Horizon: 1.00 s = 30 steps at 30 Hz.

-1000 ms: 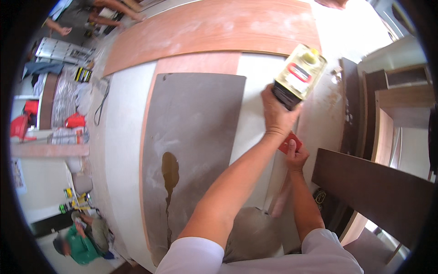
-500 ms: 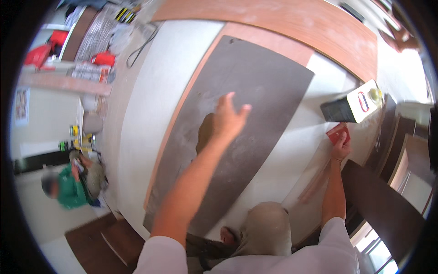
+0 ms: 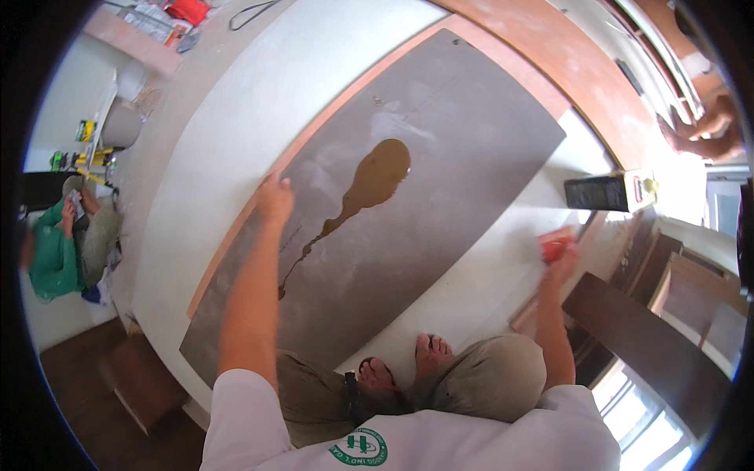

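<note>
Two bare hands work over a large, dark grey, smooth-faced rectangular panel (image 3: 471, 141), which lies flat and slanting across the middle of the view. On it is a glossy brown puddle of liquid (image 3: 381, 174), rounded at its upper end and narrowing to a thin, wavering trail toward the lower left. The left hand (image 3: 275, 198) is at the panel's left edge, beside a pale pink wooden sheet (image 3: 522, 67) that shows from beneath; motion blur hides its fingers, and whether they grip the edge cannot be told. The right hand (image 3: 559, 268), well apart from the panel's right edge, has its fingers clamped on a flat, red, blade-like spreader (image 3: 555, 243). Just beyond the spreader stands a rectangular black-and-cream can (image 3: 597, 193) with a yellow cap (image 3: 650, 186). A broad white sheet (image 3: 228, 133) extends under and around the panel; a long orange-brown wooden board (image 3: 585, 74) lies along the upper right. The worker's sandalled feet (image 3: 377, 375) are near the panel's lower right edge. At far left sits a person in a green top (image 3: 59, 263), near a grey bin (image 3: 122, 125). A dark brown plank (image 3: 640, 341) slants at lower right.
</note>
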{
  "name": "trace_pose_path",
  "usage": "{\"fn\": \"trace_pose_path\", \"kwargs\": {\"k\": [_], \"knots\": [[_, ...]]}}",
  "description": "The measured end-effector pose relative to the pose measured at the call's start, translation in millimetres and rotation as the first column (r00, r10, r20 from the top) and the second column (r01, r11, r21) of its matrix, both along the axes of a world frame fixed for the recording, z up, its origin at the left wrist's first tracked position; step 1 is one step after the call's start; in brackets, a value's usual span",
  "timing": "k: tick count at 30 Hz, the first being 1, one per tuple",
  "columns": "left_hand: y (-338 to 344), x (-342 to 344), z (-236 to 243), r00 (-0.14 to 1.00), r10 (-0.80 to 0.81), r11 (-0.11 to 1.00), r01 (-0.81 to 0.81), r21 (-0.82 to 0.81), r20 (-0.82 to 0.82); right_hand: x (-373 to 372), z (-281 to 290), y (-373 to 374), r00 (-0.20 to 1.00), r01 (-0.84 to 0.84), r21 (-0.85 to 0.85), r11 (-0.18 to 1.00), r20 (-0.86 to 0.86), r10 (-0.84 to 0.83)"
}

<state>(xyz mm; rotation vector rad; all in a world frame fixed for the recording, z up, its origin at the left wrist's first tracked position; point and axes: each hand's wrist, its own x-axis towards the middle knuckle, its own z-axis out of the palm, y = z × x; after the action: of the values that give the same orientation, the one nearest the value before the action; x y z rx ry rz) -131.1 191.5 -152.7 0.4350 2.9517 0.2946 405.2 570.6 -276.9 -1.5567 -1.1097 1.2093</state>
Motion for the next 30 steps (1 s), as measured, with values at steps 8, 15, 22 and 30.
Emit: {"fn": "trace_pose_path", "kwargs": {"k": [8,15,22,30], "knots": [[-158.4,-61.0,-4.8,0.971,0.181,0.976,-0.157,0.152,-0.159,-95.6,51.3,-138.6,0.805,-0.564,-0.383,0.732,-0.453,0.383],[-374.7,154.6,-8.0,0.339,0.905,0.223,-0.891,0.395,0.255,-108.8,62.5,-79.0,0.876,-0.475,-0.499,0.725,-0.191,0.443],[-479.9,370.1,-80.0,-0.610,0.558,-0.745,-0.666,0.017,0.563,-132.6,41.2,-79.3,0.890,-0.451,-0.523,0.723,-0.206,0.406],[-450.5,392.3,-111.7,-0.270,0.647,-0.587,-0.773,0.240,0.713,-154.0,30.1,-69.3,0.917,-0.397,-0.492,0.775,-0.177,0.357]]}}
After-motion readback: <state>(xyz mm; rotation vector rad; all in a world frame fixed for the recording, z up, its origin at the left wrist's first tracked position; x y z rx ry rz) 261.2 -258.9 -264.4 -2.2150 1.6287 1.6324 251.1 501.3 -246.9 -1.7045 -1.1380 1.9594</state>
